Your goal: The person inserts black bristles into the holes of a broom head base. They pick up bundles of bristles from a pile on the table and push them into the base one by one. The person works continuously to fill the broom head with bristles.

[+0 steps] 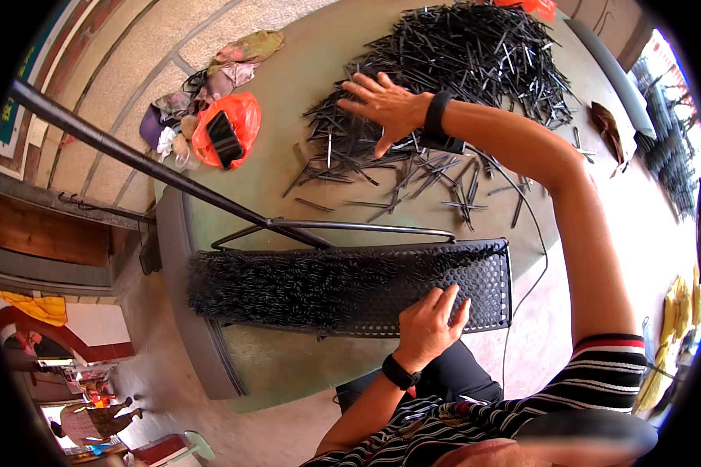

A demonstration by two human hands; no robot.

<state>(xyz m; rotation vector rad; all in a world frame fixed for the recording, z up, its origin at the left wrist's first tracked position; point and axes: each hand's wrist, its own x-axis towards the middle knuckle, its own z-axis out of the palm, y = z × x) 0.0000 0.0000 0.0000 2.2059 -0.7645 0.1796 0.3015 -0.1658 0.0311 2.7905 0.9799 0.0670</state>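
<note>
My right hand [389, 109] reaches over the left side of a big heap of thin black plastic strips [483, 54], its fingers spread and nothing seen in them. Below it, a long black perforated panel [487, 292] lies in a metal frame. Dense black bristles [265, 288] cover its left and middle parts, while the holes at its right end show. My left hand [432, 327] rests at the panel's near side, by the bare holes, with bent fingers slightly apart. No strip can be made out in that hand.
A dark metal bar [148, 159] slants from the far left to the panel's frame. On the green table [280, 86] lie loose strips and a red plastic bag [245, 117] with a phone [224, 140] on it. A thin cable [539, 233] hangs down from my right wrist.
</note>
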